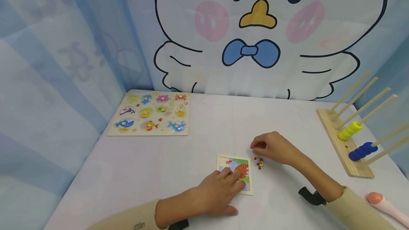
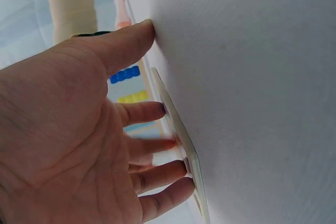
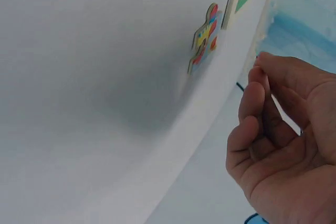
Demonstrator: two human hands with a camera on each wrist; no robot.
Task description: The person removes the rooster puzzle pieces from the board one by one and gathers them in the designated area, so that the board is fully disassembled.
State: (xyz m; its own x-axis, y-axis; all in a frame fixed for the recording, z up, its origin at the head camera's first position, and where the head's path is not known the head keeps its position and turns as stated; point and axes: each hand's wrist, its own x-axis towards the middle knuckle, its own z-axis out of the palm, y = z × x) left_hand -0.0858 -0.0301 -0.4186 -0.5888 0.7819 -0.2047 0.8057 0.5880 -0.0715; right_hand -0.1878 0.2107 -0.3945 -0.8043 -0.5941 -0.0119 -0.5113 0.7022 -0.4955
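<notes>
A small picture puzzle (image 1: 236, 160) in a pale wooden frame lies on the table in the head view. My left hand (image 1: 218, 191) is spread over it, fingertips resting on its surface and thumb down on the table beside it. One loose jigsaw piece (image 1: 259, 163), brightly coloured, lies just right of the frame. Above and beyond that piece hovers my right hand (image 1: 277, 147), its fingers loosely curled and nothing visible between them. In the right wrist view the jigsaw piece (image 3: 206, 36) lies apart from the fingertips, close to the frame's corner.
At the back left lies a larger wooden peg puzzle (image 1: 166, 116) with animal shapes. A wooden stacking rack (image 1: 342, 144) with upright rods, yellow and blue beads stands at the right. A pink-handled toy (image 1: 386, 205) lies near the right edge. A printed curtain (image 1: 204, 70) borders the table.
</notes>
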